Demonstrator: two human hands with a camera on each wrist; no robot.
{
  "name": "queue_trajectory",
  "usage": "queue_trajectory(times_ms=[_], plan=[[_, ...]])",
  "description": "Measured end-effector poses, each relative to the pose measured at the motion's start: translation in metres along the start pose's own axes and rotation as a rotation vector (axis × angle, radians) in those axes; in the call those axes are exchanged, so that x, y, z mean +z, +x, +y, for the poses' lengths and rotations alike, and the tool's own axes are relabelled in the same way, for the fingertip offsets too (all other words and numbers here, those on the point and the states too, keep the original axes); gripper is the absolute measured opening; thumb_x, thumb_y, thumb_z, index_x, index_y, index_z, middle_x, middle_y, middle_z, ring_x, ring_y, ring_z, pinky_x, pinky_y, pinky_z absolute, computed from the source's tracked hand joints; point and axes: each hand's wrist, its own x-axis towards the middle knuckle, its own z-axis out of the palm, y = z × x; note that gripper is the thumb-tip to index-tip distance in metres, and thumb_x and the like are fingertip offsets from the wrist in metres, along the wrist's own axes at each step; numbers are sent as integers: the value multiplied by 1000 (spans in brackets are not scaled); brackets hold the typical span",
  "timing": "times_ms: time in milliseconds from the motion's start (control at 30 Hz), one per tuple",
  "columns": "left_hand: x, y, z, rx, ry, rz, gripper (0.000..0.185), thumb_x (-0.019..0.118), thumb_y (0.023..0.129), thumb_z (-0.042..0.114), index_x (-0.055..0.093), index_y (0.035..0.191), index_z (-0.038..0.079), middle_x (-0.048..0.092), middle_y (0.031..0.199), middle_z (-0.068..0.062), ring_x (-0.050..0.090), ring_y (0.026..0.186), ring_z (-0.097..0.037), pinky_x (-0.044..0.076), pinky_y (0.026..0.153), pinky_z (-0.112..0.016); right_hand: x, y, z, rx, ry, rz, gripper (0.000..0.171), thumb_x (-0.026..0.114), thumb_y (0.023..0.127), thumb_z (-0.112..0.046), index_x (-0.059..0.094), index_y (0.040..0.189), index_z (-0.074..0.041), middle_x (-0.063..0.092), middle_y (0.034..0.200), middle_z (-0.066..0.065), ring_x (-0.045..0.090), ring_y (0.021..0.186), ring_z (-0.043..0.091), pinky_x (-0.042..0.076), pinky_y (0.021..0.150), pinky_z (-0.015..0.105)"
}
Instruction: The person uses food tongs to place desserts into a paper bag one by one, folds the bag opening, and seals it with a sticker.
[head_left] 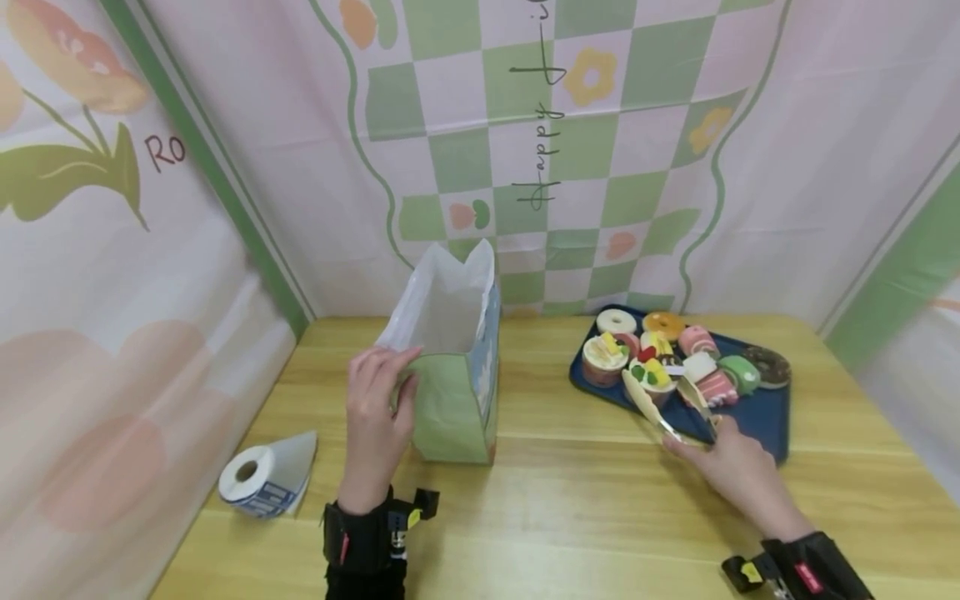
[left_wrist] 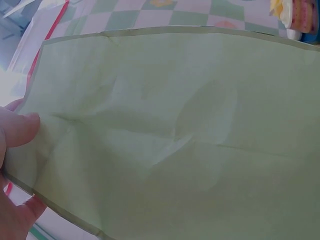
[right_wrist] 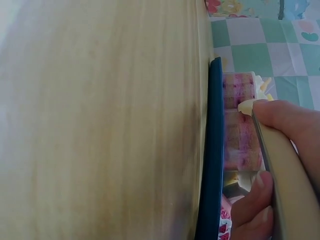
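Tongs (head_left: 667, 408), cream-coloured, gripped in right hand (head_left: 723, 468) over cupcake (head_left: 651, 380).

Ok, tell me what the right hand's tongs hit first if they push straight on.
Probably the fruit-topped cupcake on the blue tray: the tongs in the right hand point at it, though depth is unclear.

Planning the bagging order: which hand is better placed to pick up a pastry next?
Right hand: it grips the tongs at the blue tray; the left hand holds the paper bag.
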Motion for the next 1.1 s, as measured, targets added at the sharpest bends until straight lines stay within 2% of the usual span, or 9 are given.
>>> queue_trajectory(times_ms=[267, 567, 633, 733, 867, 1100], plan=[[1, -1, 1, -16, -5, -8, 32, 71, 80, -6, 70, 110, 5, 67, 99, -11, 56, 105, -32, 43, 98, -44, -4, -2, 2, 0, 20, 14, 127, 46, 79, -84, 20, 133, 29, 38, 122, 55, 51, 104, 64, 49, 73, 61], [3, 1, 1, -9, -14, -3, 29, 70, 82, -4, 69, 109, 4, 66, 99, -11, 55, 105, -32, 41, 99, -46, -24, -14, -9, -59, 20, 86, 124, 49, 84, -77, 16, 135, 31, 41, 118, 56, 53, 100, 63, 49, 71, 60], [3, 2, 1, -7, -15, -1, 28, 70, 82, -4, 69, 109, 4, 66, 99, -12, 55, 104, -32, 41, 99, -46, -29, -15, -12, -67, 27, 92, 123, 50, 84, -77, 18, 134, 31, 48, 111, 52, 58, 92, 58, 51, 67, 55], [2, 2, 1, -14, -14, -2, 28, 70, 82, -4, 69, 109, 4, 66, 99, -12, 55, 105, -32, 42, 99, -46, -34, -16, -17, -68, 40, 93, 123, 52, 82, -77, 19, 134, 30, 57, 99, 41, 63, 80, 42, 51, 60, 44], [2, 1, 2, -25, -16, -8, 28, 70, 82, -4, 69, 109, 4, 67, 99, -12, 55, 105, -32, 41, 100, -47, -39, -16, -21, -75, 38, 96, 122, 54, 81, -77, 21, 135, 28, 61, 90, 28, 61, 72, 27, 45, 54, 34], [1, 0, 1, -19, -12, -14, 26, 70, 83, -2, 69, 109, 3, 66, 100, -12, 55, 105, -32, 40, 100, -46, -47, -20, -28, -125, 14, 112, 115, 55, 83, -73, 26, 134, 26, 63, 91, 30, 61, 70, 26, 42, 52, 32]])
